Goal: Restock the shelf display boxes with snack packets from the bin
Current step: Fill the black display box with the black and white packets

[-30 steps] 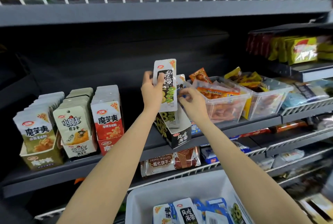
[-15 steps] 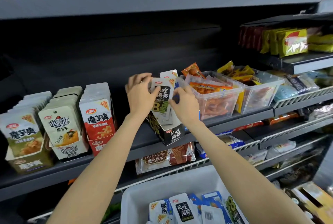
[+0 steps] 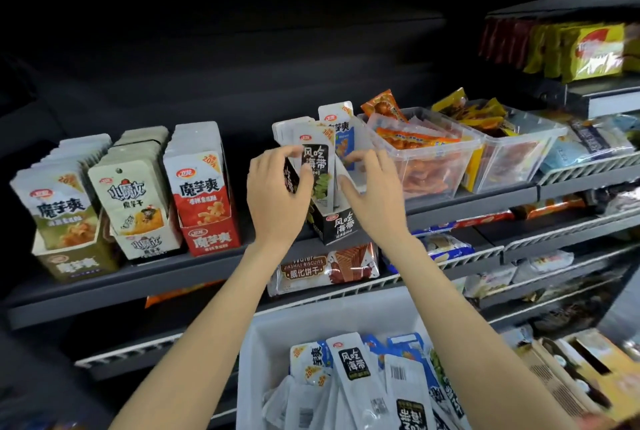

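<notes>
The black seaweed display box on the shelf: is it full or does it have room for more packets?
Cannot tell. The black display box holds several upright packets, but the left hand and right hand cover its opening.

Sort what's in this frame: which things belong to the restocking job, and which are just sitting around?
In the job:
left hand, gripping the seaweed packets
right hand, by those packets
black display box
white bin of packets

Lying about:
clear tubs
wafer biscuit pack
three full display boxes on the left
</notes>
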